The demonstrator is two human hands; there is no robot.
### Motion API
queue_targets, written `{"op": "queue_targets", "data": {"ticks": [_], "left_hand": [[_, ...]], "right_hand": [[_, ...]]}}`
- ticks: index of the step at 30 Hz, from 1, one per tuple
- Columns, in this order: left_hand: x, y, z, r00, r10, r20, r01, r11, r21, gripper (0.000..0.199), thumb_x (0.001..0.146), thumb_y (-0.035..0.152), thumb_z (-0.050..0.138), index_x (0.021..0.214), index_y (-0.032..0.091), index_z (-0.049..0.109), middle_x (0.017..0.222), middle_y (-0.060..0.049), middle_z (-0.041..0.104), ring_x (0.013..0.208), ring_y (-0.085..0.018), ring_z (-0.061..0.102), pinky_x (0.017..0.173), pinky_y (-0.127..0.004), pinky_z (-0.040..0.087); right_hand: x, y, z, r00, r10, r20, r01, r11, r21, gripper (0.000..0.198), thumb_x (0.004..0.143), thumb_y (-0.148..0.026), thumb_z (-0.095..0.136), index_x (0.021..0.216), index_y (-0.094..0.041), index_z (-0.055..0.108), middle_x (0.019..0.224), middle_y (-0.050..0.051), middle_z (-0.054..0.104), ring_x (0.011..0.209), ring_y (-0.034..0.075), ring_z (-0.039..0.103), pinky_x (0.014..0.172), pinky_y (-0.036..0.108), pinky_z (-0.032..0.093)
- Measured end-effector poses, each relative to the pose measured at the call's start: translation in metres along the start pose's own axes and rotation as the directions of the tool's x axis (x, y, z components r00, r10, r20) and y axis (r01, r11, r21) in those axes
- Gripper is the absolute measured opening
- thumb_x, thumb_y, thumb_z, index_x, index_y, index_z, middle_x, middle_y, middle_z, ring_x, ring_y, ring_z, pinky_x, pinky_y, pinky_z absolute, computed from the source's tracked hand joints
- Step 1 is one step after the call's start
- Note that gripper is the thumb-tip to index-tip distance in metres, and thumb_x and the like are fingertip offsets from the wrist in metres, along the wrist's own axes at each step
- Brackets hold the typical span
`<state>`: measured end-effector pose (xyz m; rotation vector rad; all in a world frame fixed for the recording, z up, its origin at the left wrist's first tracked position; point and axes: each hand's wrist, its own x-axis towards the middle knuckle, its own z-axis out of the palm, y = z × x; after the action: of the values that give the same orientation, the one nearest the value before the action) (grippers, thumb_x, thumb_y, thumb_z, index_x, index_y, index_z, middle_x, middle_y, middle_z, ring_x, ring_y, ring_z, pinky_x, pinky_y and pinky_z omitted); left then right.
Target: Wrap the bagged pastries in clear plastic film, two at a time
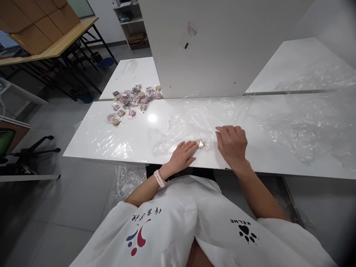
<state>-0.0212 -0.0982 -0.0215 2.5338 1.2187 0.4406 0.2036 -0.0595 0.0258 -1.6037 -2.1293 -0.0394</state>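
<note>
My left hand (pixel 182 155) lies flat on the white table, fingers stretched, with a pale wristband below it. Its fingertips touch a small round brownish item (pixel 200 144) in clear plastic. To the right, my right hand (pixel 233 145) is raised a little over the table with its fingers curled in toward the thumb. Whatever may be between those fingertips is too fine to make out. Around and beyond both hands spreads a crumpled sheet of clear plastic film (pixel 191 120).
Several small wrapped items (pixel 136 98), pink and brown, lie in a loose pile at the back left of the table (pixel 91 128). More clear film (pixel 308 137) covers the right side. A tall white panel (pixel 214 48) stands behind. Film hangs below the front edge.
</note>
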Motion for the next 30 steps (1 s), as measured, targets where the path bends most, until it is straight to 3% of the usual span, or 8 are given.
{"op": "queue_targets", "data": {"ticks": [5,9,14,19,22,25,28,30], "left_hand": [[0.005,-0.014,-0.01,0.998,0.039,-0.041,-0.045,0.986,-0.161,0.054,0.096,0.032,0.055,0.148,0.024,0.04,0.151,-0.013,0.049,0.14,-0.027,0.046,0.115,-0.05,0.038],[-0.001,-0.035,-0.018,0.996,0.018,-0.09,-0.042,0.961,-0.274,0.046,0.094,0.022,0.054,0.14,0.021,0.048,0.143,-0.014,0.054,0.133,-0.026,0.051,0.108,-0.045,0.047],[-0.013,-0.054,-0.036,0.981,-0.156,-0.117,0.108,0.935,-0.339,0.034,0.092,0.014,0.045,0.121,0.021,0.06,0.118,-0.01,0.068,0.108,-0.022,0.064,0.093,-0.039,0.053],[-0.013,-0.051,-0.057,0.919,-0.394,0.031,0.367,0.821,-0.438,0.024,0.096,0.036,0.048,0.097,0.021,0.067,0.081,-0.003,0.073,0.073,-0.018,0.067,0.07,-0.029,0.05],[-0.005,-0.047,-0.061,0.873,-0.47,0.134,0.485,0.804,-0.344,0.021,0.095,0.034,0.051,0.089,0.02,0.065,0.064,0.001,0.067,0.061,-0.017,0.063,0.063,-0.028,0.045],[0.003,-0.043,-0.059,0.86,-0.504,0.073,0.508,0.86,-0.052,0.012,0.093,0.025,0.054,0.096,0.02,0.064,0.071,-0.003,0.069,0.068,-0.021,0.064,0.063,-0.03,0.044],[0.003,-0.034,-0.056,0.913,-0.391,-0.119,0.408,0.893,0.19,0.021,0.092,0.013,0.05,0.109,0.016,0.061,0.1,-0.012,0.071,0.096,-0.028,0.065,0.076,-0.038,0.049],[-0.003,-0.027,-0.052,0.971,-0.198,-0.13,0.224,0.948,0.225,0.032,0.09,0.007,0.047,0.118,0.016,0.059,0.121,-0.014,0.067,0.115,-0.029,0.059,0.092,-0.043,0.048]], "right_hand": [[-0.03,-0.009,0.023,0.919,-0.347,0.186,0.266,0.896,0.357,0.046,0.1,-0.043,0.048,0.143,-0.026,0.051,0.142,0.008,0.057,0.129,0.027,0.051,0.103,0.044,0.043],[-0.031,0.008,0.049,0.938,-0.263,0.225,0.176,0.922,0.344,0.046,0.101,-0.042,0.044,0.145,-0.03,0.049,0.148,0.006,0.052,0.134,0.027,0.049,0.106,0.048,0.042],[-0.024,0.018,0.048,0.949,-0.261,0.176,0.172,0.898,0.405,0.041,0.103,-0.039,0.038,0.138,-0.028,0.056,0.138,0.006,0.062,0.127,0.024,0.056,0.107,0.046,0.042],[-0.025,0.017,0.036,0.967,-0.118,0.225,0.022,0.921,0.389,0.041,0.102,-0.047,0.039,0.107,-0.024,0.073,0.095,0.005,0.076,0.087,0.023,0.069,0.08,0.038,0.05],[-0.025,0.017,0.034,0.933,0.005,0.36,-0.141,0.925,0.353,0.04,0.098,-0.054,0.046,0.098,-0.025,0.073,0.073,0.001,0.071,0.067,0.02,0.065,0.062,0.031,0.044],[-0.024,0.016,0.033,0.945,0.08,0.316,-0.164,0.955,0.248,0.037,0.096,-0.052,0.05,0.104,-0.023,0.072,0.079,0.003,0.071,0.07,0.021,0.065,0.062,0.032,0.042],[-0.026,0.012,0.027,0.992,0.015,0.124,-0.028,0.994,0.107,0.031,0.098,-0.04,0.05,0.106,-0.019,0.072,0.101,0.011,0.071,0.088,0.026,0.064,0.074,0.038,0.044],[-0.031,0.006,0.023,0.994,-0.095,0.055,0.089,0.991,0.095,0.027,0.099,-0.034,0.05,0.108,-0.019,0.072,0.11,0.012,0.07,0.1,0.028,0.061,0.084,0.042,0.044]]}}
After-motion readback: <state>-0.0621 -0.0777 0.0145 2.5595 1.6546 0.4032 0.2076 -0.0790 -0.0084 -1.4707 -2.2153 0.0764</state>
